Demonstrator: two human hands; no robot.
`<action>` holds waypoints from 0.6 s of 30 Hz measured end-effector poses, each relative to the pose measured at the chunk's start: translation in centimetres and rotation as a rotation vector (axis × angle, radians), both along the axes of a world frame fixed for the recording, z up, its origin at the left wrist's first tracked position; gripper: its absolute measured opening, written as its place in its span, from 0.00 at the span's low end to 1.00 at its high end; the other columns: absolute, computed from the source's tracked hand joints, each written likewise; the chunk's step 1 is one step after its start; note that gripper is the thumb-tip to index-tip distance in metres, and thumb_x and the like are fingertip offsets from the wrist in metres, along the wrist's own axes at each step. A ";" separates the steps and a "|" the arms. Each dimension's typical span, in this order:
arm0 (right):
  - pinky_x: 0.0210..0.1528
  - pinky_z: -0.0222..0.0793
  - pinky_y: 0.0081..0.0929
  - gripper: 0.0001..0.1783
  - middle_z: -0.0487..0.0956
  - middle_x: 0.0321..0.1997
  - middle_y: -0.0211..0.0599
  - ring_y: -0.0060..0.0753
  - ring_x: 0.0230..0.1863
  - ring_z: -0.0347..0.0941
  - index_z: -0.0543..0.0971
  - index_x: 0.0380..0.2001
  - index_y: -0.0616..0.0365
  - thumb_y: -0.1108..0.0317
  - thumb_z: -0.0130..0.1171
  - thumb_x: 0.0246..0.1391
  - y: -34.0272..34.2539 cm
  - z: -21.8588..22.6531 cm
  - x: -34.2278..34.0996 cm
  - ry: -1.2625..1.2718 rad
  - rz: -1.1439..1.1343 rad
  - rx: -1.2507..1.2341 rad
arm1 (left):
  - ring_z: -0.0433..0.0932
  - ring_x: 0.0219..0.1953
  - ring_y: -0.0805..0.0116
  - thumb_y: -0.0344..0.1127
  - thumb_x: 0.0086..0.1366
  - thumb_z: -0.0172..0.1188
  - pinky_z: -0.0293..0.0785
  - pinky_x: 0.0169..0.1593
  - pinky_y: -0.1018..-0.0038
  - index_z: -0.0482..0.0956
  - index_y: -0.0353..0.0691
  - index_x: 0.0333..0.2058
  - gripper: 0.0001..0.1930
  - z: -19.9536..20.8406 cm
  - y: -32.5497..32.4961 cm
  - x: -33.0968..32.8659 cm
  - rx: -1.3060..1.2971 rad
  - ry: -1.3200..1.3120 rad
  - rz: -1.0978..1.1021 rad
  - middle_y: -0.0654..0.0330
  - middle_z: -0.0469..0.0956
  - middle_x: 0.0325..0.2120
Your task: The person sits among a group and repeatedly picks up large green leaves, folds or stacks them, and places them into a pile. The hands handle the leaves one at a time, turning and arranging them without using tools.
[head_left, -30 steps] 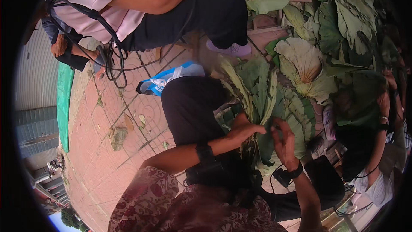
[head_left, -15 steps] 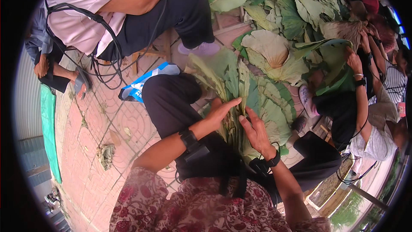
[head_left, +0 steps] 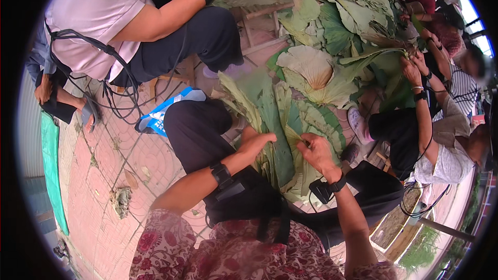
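Observation:
A stack of large green leaves (head_left: 280, 124) lies folded lengthwise across my lap, between my black-trousered knees. My left hand (head_left: 258, 142) rests flat on the stack's left side, fingers together and pointing right. My right hand (head_left: 315, 151) pinches a pale leaf edge at the stack's right side. Both wrists carry black bands, the right one with a small black box (head_left: 322, 191). A heap of more big green leaves (head_left: 332, 36) covers the ground just beyond my knees.
A person in a pink top (head_left: 98, 18) sits at upper left, reaching into the heap. Another seated person (head_left: 441, 124) at right handles leaves. A blue-and-white bag (head_left: 161, 114) lies on the brick paving (head_left: 93, 186). Black cables (head_left: 119, 103) trail near it.
The view has tipped and shifted. My hands moved apart a little on the leaf stack, the left now flat on it, the right pinching an edge.

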State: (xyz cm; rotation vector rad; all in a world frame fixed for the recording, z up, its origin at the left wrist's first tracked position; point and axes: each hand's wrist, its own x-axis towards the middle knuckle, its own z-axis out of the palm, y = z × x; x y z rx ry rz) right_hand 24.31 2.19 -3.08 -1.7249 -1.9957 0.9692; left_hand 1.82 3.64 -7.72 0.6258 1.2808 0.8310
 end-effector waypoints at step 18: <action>0.34 0.79 0.27 0.12 0.80 0.29 0.33 0.31 0.30 0.78 0.81 0.37 0.64 0.64 0.59 0.63 23.3 -0.4 13.4 0.650 -0.689 0.087 | 0.81 0.39 0.67 0.22 0.53 0.67 0.77 0.43 0.71 0.76 0.29 0.47 0.20 0.8 0.2 -0.1 -0.027 0.022 -0.038 0.57 0.81 0.38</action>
